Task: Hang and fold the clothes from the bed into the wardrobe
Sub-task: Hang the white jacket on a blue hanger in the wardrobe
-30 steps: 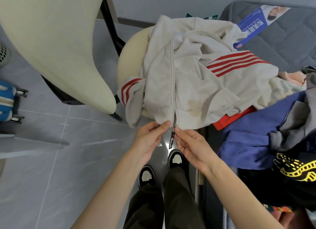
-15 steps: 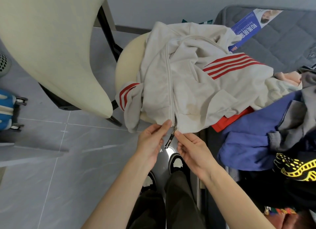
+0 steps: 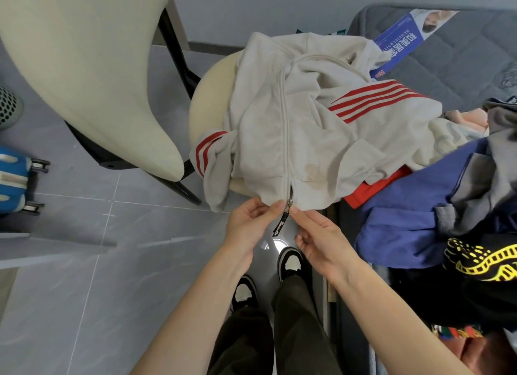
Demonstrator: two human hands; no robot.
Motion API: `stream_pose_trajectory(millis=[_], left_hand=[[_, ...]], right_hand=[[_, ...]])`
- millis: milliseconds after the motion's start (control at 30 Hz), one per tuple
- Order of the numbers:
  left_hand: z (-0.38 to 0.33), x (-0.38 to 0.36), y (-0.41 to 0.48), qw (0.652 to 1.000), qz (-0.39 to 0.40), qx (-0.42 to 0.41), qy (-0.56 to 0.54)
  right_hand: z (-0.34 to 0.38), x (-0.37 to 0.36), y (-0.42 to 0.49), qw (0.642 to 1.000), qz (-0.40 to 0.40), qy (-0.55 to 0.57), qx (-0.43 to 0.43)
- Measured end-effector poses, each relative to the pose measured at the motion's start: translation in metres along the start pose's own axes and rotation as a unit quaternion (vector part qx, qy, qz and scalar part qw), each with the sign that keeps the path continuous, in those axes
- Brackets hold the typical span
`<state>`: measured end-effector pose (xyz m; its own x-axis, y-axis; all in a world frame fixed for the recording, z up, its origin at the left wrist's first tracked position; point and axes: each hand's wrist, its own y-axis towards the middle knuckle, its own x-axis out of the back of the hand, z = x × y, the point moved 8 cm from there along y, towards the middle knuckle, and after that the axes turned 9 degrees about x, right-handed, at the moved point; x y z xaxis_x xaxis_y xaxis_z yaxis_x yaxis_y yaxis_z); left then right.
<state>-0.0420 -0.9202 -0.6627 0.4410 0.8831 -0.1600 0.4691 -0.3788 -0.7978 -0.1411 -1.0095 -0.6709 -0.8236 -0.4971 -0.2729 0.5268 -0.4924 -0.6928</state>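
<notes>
The white zip jacket [image 3: 307,128] lies across the chair seat [image 3: 207,95] beside the bed [image 3: 447,67], where the left hand [image 3: 250,229] and right hand [image 3: 316,234] each seemingly pinch its hem beside the dangling zipper pull [image 3: 281,226], probably aligning both edges for zipping.

Zip tag [image 3: 280,226] lettering too small

Forearms [image 3: 193,304] bare; trousers [image 3: 296,335] dark olive; sneakers [image 3: 289,260] black and white.
</notes>
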Motion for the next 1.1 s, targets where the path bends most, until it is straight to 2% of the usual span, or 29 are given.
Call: stream_pose_trajectory(millis=[133,333,533,633,733,833,967,1100], left_hand=[[-0.001,0.002,-0.001,0.999,0.01,0.004,0.047],[-0.005,0.012,-0.005,0.986,-0.06,-0.067,0.141],[-0.002,0.02,-0.007,0.974,-0.072,-0.079,0.2],[-0.003,0.028,-0.007,0.975,-0.093,-0.076,0.185],[-0.005,0.029,-0.004,0.978,-0.085,-0.065,0.178],[-0.006,0.027,-0.002,0.982,-0.065,-0.052,0.168],[-0.007,0.025,-0.002,0.984,-0.051,-0.045,0.162],[-0.003,0.028,-0.004,0.983,-0.058,-0.048,0.169]], right_hand=[[-0.007,0.002,-0.005,1.0,-0.007,0.012,-0.015],[-0.012,0.004,-0.008,1.0,-0.015,0.005,-0.014],[-0.022,0.004,-0.014,0.999,-0.03,-0.01,-0.014],[-0.011,0.003,-0.009,0.992,-0.042,-0.118,0.013],[-0.002,0.002,-0.005,0.974,-0.001,-0.226,-0.024],[0.002,0.0,-0.006,0.964,0.05,-0.249,-0.078],[0.005,-0.004,-0.008,0.936,0.095,-0.324,-0.099],[0.011,-0.01,-0.01,0.922,0.137,-0.334,-0.138]])
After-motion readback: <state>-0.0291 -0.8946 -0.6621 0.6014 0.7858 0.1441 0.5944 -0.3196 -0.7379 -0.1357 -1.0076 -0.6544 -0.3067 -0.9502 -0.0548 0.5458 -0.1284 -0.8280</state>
